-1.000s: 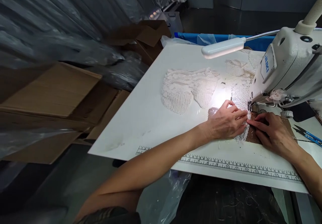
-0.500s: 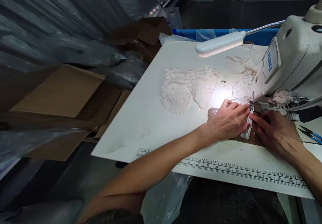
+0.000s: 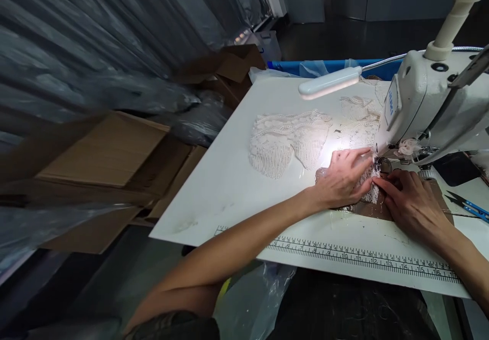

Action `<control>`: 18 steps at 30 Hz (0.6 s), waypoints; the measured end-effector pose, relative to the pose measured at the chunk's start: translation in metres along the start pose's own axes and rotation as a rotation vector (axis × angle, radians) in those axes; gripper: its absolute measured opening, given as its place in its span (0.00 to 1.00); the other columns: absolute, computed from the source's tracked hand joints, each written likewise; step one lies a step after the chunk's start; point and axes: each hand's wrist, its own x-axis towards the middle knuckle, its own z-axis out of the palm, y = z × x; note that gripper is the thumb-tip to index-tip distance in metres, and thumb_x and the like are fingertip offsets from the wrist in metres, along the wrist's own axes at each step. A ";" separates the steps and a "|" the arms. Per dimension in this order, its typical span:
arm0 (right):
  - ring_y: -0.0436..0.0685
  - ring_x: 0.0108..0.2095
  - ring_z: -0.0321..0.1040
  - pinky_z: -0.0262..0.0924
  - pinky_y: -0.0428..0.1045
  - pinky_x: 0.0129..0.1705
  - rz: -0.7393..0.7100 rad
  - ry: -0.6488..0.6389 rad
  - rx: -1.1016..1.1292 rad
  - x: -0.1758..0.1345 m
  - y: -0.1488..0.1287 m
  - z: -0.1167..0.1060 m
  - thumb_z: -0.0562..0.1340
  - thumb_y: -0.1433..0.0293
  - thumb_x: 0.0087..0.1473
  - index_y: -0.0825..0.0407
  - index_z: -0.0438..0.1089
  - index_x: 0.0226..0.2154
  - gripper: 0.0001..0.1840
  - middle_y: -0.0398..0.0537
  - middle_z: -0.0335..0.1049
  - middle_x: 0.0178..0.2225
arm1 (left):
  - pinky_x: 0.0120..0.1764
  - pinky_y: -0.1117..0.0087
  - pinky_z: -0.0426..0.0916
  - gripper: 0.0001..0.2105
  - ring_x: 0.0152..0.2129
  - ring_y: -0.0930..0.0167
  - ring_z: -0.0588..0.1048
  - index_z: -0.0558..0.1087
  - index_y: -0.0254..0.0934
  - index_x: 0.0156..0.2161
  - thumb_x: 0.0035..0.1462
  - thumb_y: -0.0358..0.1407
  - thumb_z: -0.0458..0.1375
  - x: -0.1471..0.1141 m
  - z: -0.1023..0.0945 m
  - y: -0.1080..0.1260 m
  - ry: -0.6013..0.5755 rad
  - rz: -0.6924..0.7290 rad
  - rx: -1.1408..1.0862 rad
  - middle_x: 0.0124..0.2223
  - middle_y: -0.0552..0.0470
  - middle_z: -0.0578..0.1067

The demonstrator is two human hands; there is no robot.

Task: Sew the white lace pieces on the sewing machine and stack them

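Note:
At the needle area of a white sewing machine (image 3: 420,95), a strip of white lace (image 3: 370,189) lies under the presser foot. My left hand (image 3: 346,177) rests on this lace with its fingers spread, the fingertips just left of the foot. Thumb and forefinger of my right hand (image 3: 414,197) are closed on the lace's right edge, in front of the foot; the exact pinch is partly hidden. Brown tape or board (image 3: 376,211) covers the tabletop beneath the hands. Farther left lies a separate white lace piece with fringe-like texture (image 3: 284,141).
More lace (image 3: 359,108) lies behind the needle area. A white lamp (image 3: 330,82) hangs over the table (image 3: 214,197). Blue-handled thread snips (image 3: 468,205) and a dark flat object (image 3: 454,168) are at right. Open cardboard boxes (image 3: 91,151) stand left of the table.
The view has shifted, so the table and machine sit a little differently. My left hand's fingers have spread wider apart, showing more lace between them. My right hand stays at the lace edge.

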 end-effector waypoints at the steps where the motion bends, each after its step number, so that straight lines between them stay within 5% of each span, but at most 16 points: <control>1: 0.65 0.41 0.63 0.61 0.57 0.38 0.009 0.002 0.003 -0.001 0.000 0.001 0.53 0.75 0.60 0.48 0.72 0.50 0.20 0.58 0.69 0.42 | 0.45 0.55 0.67 0.16 0.48 0.60 0.71 0.70 0.33 0.55 0.69 0.38 0.47 0.005 0.000 -0.004 0.008 -0.019 -0.004 0.57 0.36 0.71; 6: 0.66 0.40 0.65 0.64 0.60 0.39 0.042 -0.024 0.012 -0.007 0.000 0.007 0.53 0.74 0.60 0.48 0.73 0.52 0.21 0.59 0.70 0.44 | 0.46 0.54 0.66 0.17 0.43 0.59 0.73 0.72 0.32 0.51 0.70 0.37 0.44 0.044 -0.002 -0.029 -0.217 -0.008 0.028 0.46 0.38 0.75; 9: 0.65 0.42 0.67 0.66 0.60 0.41 0.044 0.011 0.142 -0.011 0.006 0.003 0.51 0.73 0.63 0.48 0.71 0.55 0.23 0.59 0.70 0.44 | 0.48 0.53 0.66 0.17 0.46 0.58 0.73 0.70 0.30 0.52 0.71 0.36 0.43 0.053 -0.004 -0.040 -0.260 -0.027 0.056 0.48 0.36 0.74; 14: 0.61 0.43 0.72 0.70 0.57 0.45 0.057 0.003 0.370 -0.019 0.023 -0.014 0.51 0.67 0.66 0.49 0.70 0.58 0.22 0.56 0.71 0.44 | 0.47 0.57 0.69 0.16 0.47 0.60 0.74 0.67 0.31 0.56 0.72 0.38 0.45 0.027 -0.014 -0.036 -0.137 0.044 -0.038 0.57 0.34 0.70; 18: 0.61 0.46 0.73 0.71 0.56 0.47 0.070 0.035 0.415 -0.025 0.027 -0.021 0.52 0.67 0.65 0.50 0.72 0.53 0.20 0.56 0.72 0.45 | 0.44 0.63 0.71 0.13 0.44 0.65 0.75 0.70 0.32 0.52 0.71 0.38 0.50 0.004 -0.018 -0.024 -0.157 0.246 -0.243 0.51 0.41 0.75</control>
